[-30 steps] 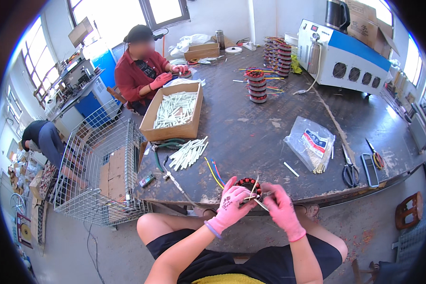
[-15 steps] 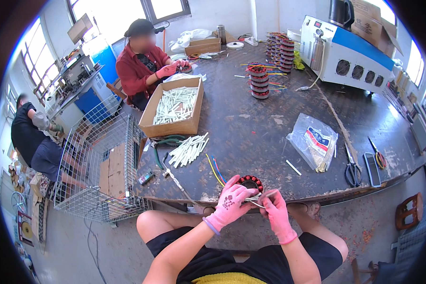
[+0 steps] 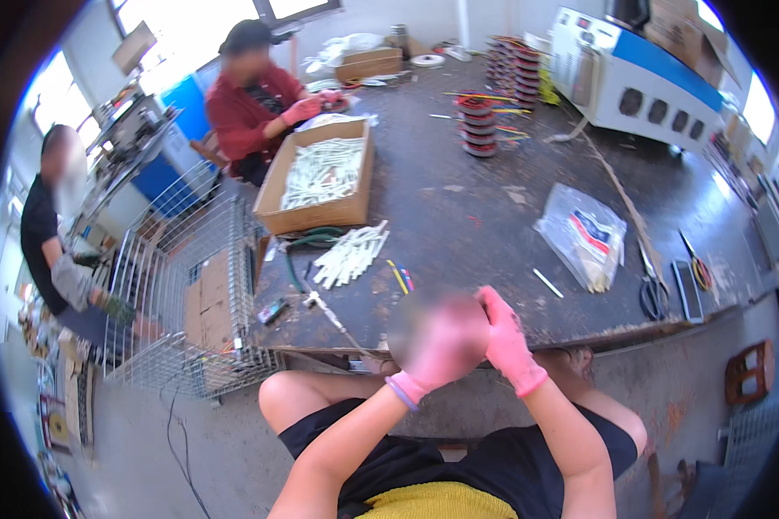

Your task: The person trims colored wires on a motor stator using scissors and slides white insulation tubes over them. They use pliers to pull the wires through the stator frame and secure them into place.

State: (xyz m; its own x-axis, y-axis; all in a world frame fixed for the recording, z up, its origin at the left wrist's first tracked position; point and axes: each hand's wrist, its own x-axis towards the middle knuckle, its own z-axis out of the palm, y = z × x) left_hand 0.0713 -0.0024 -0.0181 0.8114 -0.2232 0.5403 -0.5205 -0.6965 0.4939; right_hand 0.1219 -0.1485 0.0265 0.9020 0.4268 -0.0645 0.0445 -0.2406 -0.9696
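My left hand (image 3: 437, 350), in a pink glove with a purple band at the wrist, is smeared at the table's near edge, so its fingers cannot be made out. Right beside it, my right hand (image 3: 512, 350), also in a pink glove, has its fingers curled in against the blurred area. What they pinch, if anything, is hidden. Yellow, blue and red wires (image 3: 398, 277) stick out beyond my left hand. The ring-shaped wound motor core they belong to is lost in the blur. A fanned pile of short white tubes (image 3: 352, 253) lies to the left.
A cardboard box (image 3: 320, 216) of white tubes stands beyond the pile. Further off are stacked motor cores (image 3: 478, 130) and a blue-white machine (image 3: 640, 78). A plastic bag (image 3: 584, 233), scissors (image 3: 653, 298) and a phone (image 3: 687, 291) lie rightward. A co-worker (image 3: 247, 104) sits across the table.
My hands have drawn together and risen slightly, and the core and pale strands between them no longer show. The standing person at far left has straightened up. The view has shifted a little.
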